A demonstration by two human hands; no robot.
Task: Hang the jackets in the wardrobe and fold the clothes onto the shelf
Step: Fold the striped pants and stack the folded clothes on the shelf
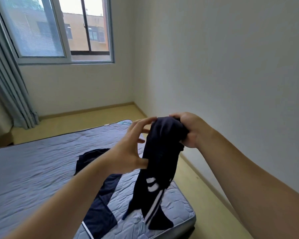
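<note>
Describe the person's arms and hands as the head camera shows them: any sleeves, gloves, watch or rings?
Both forearms are bare right to the frame's lower edge, so no sleeves show. The left hand and right hand are bare too: no gloves. No watch, band or bracelet shows on either wrist, and no rings on the fingers in view, though some of the right hand's fingers are hidden by dark cloth.

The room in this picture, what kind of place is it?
Most likely a sparsely furnished bedroom: a bare quilted mattress lies low on the floor, a curtain hangs beside a window, and dark clothes lie on the mattress.
</note>
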